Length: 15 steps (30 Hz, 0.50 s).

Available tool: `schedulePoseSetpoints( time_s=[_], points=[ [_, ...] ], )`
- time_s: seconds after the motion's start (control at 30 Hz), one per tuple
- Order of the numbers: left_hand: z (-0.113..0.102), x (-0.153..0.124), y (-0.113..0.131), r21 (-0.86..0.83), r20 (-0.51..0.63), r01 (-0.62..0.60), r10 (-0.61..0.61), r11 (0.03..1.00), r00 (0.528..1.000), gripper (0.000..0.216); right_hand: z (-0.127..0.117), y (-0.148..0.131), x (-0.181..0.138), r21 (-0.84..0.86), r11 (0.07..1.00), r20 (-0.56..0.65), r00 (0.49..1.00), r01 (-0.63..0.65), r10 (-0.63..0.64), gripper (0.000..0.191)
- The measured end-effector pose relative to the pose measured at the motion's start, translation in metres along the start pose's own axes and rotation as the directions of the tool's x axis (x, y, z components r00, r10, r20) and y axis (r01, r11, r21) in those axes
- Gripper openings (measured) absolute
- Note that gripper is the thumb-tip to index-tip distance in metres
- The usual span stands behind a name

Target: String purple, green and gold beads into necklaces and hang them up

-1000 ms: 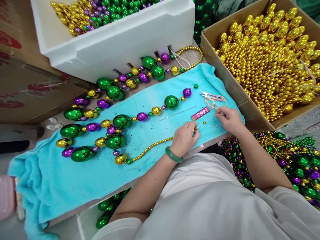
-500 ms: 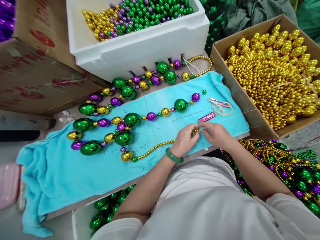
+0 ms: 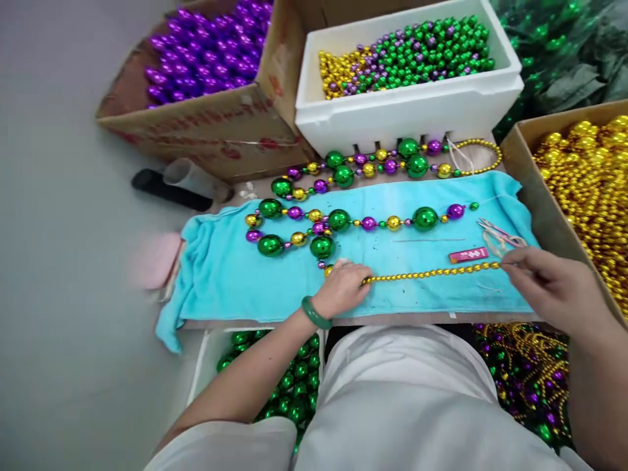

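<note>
The blue towel (image 3: 216,288) lies on the counter (image 3: 392,321), and a gold bead string (image 3: 432,273) stretches almost straight across the towel's near half, running between the two hands. The left hand (image 3: 345,286) is over the middle of the towel's near half, fingers curled in and closed on the string at its left; the part beneath the palm is hidden. The right hand (image 3: 549,288) is at the towel's right end, thumb and finger pinched together on the string's other end. The large-bead necklace (image 3: 425,218) lies looped across the towel's left and middle, one gold ball partly covered by the left hand. On the towel's right part, just beyond the string, are a pink packet (image 3: 468,255), a thin needle (image 3: 428,240) and scissors (image 3: 493,230) near the right hand. Past the towel's far edge lie a second necklace (image 3: 417,165) and a white foam box (image 3: 412,108); an open carton (image 3: 564,229) of gold beads stands off its right end.
</note>
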<state>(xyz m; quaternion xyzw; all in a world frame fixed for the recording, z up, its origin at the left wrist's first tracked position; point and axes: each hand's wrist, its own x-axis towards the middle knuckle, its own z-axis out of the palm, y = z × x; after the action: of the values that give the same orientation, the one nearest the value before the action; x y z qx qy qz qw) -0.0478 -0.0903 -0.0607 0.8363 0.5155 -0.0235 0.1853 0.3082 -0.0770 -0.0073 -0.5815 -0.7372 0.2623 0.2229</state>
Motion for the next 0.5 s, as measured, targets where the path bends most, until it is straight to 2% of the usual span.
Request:
schedulePoseSetpoints(
  time_s=[0.1,0.27,0.37,0.5],
  points=[
    [-0.010,-0.029,-0.029,0.059,-0.015,0.071,-0.071,0.996,0.997,0.013,-0.008,0.003,0.002,-0.057,0.997,0.001,0.998,-0.055,0.055,0.015],
    [-0.032,-0.057,-0.065,0.189,-0.009,0.094,-0.094,0.978,0.996,0.014,0.000,0.003,0.009,-0.080,0.995,0.072,0.995,-0.063,0.068,0.017],
    [-0.046,-0.068,-0.091,0.291,-0.017,0.162,-0.164,0.943,0.986,0.017,-0.005,0.009,0.009,-0.109,0.987,0.033,0.992,-0.117,0.121,0.014],
    [-0.051,-0.083,-0.129,0.332,-0.052,0.276,-0.274,0.902,0.960,0.022,-0.017,0.039,0.005,-0.205,0.960,-0.039,0.982,-0.190,0.186,0.018]
  ],
)
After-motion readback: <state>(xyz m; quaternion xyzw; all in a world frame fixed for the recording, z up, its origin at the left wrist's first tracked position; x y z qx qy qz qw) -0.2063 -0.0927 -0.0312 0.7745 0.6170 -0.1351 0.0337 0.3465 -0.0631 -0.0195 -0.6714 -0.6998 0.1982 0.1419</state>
